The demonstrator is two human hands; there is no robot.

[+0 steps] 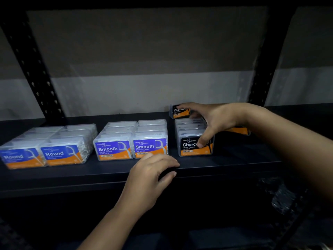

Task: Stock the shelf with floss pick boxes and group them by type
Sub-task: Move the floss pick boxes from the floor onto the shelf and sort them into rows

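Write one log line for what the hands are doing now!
right hand: spans black-label Charcoal floss boxes | left hand: rests on dark metal shelf edge

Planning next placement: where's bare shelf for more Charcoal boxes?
Bare shelf right of the Charcoal row, in front of the box behind the right hand; a front strip by the left hand. Crowded: Round and Smooth blocks.
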